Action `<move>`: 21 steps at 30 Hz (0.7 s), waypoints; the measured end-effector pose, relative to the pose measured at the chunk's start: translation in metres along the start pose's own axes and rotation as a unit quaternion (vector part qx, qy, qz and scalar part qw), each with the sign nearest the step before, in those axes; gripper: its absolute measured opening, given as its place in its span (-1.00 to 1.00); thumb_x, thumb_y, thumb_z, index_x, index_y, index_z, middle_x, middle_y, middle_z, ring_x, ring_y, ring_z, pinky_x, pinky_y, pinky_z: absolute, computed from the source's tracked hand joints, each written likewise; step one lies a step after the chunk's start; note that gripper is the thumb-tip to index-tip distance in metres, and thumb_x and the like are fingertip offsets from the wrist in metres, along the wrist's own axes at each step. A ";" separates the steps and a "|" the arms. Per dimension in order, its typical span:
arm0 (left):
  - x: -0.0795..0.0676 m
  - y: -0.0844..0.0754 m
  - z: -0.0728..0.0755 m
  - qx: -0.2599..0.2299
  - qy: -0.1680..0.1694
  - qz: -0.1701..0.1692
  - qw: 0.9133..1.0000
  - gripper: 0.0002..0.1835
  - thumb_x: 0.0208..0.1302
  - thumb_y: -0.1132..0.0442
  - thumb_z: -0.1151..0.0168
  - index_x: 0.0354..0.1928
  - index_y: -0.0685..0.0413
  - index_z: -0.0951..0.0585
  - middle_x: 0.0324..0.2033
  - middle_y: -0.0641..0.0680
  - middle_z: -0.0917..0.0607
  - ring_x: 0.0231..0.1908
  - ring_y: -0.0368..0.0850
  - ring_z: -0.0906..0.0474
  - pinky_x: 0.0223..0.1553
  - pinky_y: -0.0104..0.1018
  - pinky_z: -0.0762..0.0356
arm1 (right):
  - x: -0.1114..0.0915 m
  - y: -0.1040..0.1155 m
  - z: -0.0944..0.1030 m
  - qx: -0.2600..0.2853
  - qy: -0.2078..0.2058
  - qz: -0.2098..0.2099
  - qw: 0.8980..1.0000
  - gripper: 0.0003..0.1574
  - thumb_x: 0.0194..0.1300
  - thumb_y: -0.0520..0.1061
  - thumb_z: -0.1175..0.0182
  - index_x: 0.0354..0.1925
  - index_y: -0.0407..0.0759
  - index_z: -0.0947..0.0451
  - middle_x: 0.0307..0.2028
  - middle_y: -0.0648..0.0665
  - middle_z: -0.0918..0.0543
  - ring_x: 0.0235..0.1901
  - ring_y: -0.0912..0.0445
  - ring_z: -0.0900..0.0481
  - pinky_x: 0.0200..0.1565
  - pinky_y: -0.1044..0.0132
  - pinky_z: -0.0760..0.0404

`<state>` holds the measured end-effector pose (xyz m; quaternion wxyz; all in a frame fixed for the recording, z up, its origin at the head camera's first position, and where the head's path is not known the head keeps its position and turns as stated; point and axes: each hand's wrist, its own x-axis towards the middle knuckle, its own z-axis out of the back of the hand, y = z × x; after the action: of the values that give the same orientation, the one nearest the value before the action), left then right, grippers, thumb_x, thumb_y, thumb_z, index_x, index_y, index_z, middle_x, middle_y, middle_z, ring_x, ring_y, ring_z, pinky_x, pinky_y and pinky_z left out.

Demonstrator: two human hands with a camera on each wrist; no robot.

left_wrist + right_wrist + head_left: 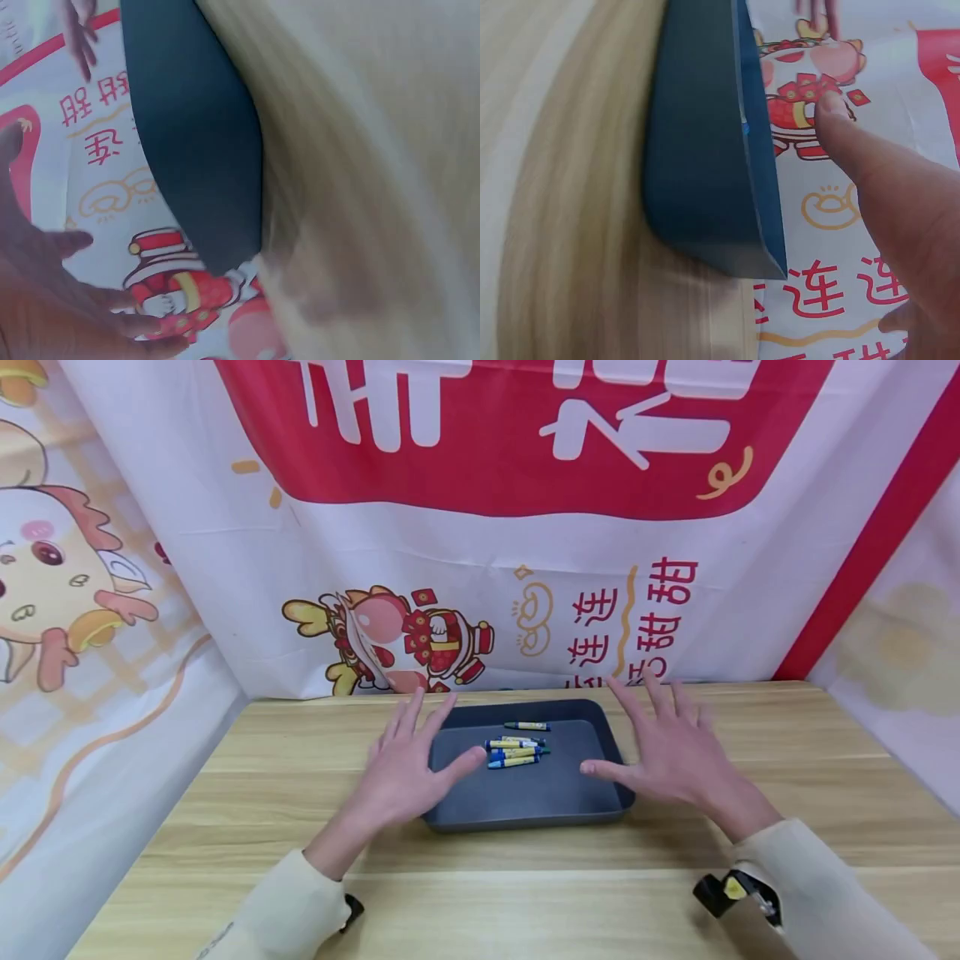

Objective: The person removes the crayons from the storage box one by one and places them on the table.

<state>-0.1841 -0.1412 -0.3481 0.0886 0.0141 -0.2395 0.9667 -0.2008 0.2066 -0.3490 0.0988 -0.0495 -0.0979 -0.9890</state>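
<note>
A dark grey rectangular tray (525,820) lies on the wooden table, and several crayons (517,744) with yellow wrappers lie loose in its left and middle part. My left hand (408,768), fingers spread, hovers at the tray's left side with the thumb over the rim. On the opposite side my right hand (667,752) is spread likewise, its thumb pointing inward over the tray. Neither hand holds anything. In the left wrist view the tray's outer wall (195,135) stands beside the fingers; in the right wrist view its wall (701,142) hides nearly all the contents.
The wooden table (517,902) extends in front of the tray and to both sides. A printed cloth (495,543) with red lettering and a cartoon figure hangs right behind the table. More printed cloth (82,610) hangs on the left.
</note>
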 end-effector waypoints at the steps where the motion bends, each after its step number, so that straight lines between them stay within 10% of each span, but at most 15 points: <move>1: -0.001 0.001 0.000 -0.034 0.004 0.008 0.999 0.02 0.28 -0.66 -0.01 0.69 -0.61 0.04 0.75 0.04 0.22 0.71 0.33 0.26 0.53 0.61 0.13 | 0.003 0.001 0.000 0.016 -0.003 0.004 1.000 0.57 0.05 0.84 -0.15 0.74 0.21 0.16 0.71 -0.40 0.13 0.62 -0.55 0.14 0.42 -0.71 0.09; 5: -0.003 0.004 -0.001 -0.186 0.016 0.066 0.980 -0.03 0.35 -0.56 -0.09 0.69 -0.56 -0.01 0.74 0.08 0.08 0.70 0.31 0.11 0.53 0.54 -0.03 | 0.013 0.005 0.001 0.096 -0.016 0.019 0.995 0.45 0.17 0.66 -0.31 0.72 0.09 0.04 0.67 -0.39 -0.05 0.61 -0.43 -0.06 0.48 -0.55 -0.14; 14: -0.008 0.010 -0.008 -0.428 0.021 0.206 0.880 -0.20 0.49 -0.18 -0.26 0.67 -0.44 -0.17 0.69 0.16 -0.13 0.64 0.28 -0.13 0.58 0.31 -0.20 | 0.035 0.019 -0.002 0.250 -0.049 0.038 0.966 -0.06 0.38 0.22 -0.42 0.55 -0.04 -0.35 0.46 -0.27 -0.52 0.35 -0.27 -0.56 0.33 -0.31 -0.56; 21: -0.013 0.017 -0.013 -0.482 0.013 0.217 0.849 -0.26 0.54 0.14 -0.24 0.66 -0.34 -0.23 0.68 0.21 -0.16 0.59 0.27 -0.26 0.58 0.23 -0.25 | 0.051 0.034 -0.014 0.327 -0.032 0.032 0.944 -0.23 0.40 0.16 -0.43 0.45 -0.05 -0.49 0.29 -0.28 -0.67 0.26 -0.22 -0.65 0.31 -0.23 -0.60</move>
<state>-0.1737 -0.1524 -0.3686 -0.1248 -0.0952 -0.6709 0.7248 -0.2448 0.1612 -0.3507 0.1376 -0.0494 -0.4174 -0.8969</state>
